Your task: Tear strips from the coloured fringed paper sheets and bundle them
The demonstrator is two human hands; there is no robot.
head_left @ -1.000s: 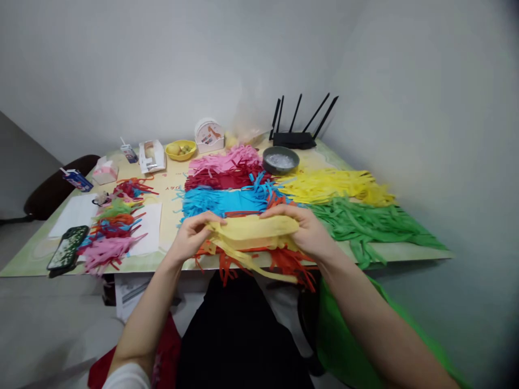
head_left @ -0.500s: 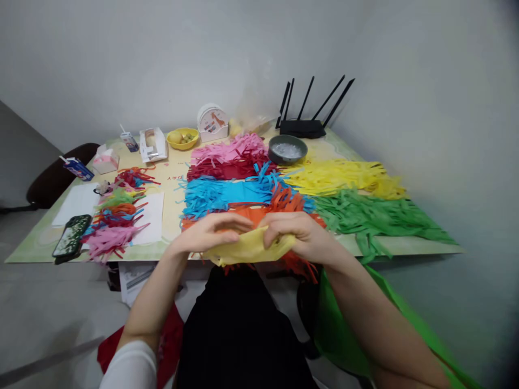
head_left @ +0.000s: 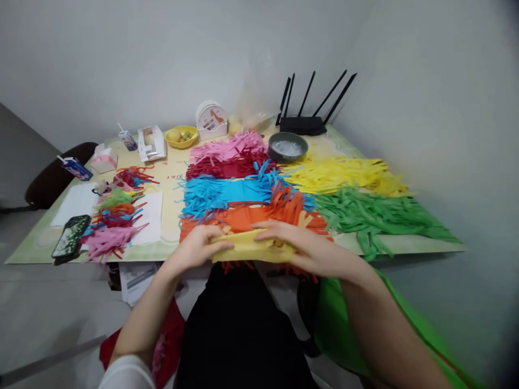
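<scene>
A pale yellow folded sheet [head_left: 247,244], which looks like thin paper or cloth, is stretched between my hands at the table's near edge. My left hand [head_left: 198,248] grips its left end, thumb and fingers closed around the edge. My right hand [head_left: 306,246] holds the right end, its fingers reaching long across the top. Small pale yellow strips stick out beyond both hands. Directly behind lies an orange fringed sheet [head_left: 243,217], partly covered by my hands and the yellow one. A blue fringed sheet [head_left: 241,190] lies farther back.
Dark red [head_left: 227,171] and pink fringe [head_left: 231,148] lie at the back; yellow [head_left: 340,175] and green fringe [head_left: 377,213] lie right. A grey bowl [head_left: 287,147] and black router [head_left: 302,125] stand behind. Mixed fringe [head_left: 115,229] and a phone [head_left: 72,237] are at left.
My hands have spread the yellow sheet flatter and wider. The right hand's curled fingers have straightened over it; the left hand has shifted slightly down, thumb still on the sheet.
</scene>
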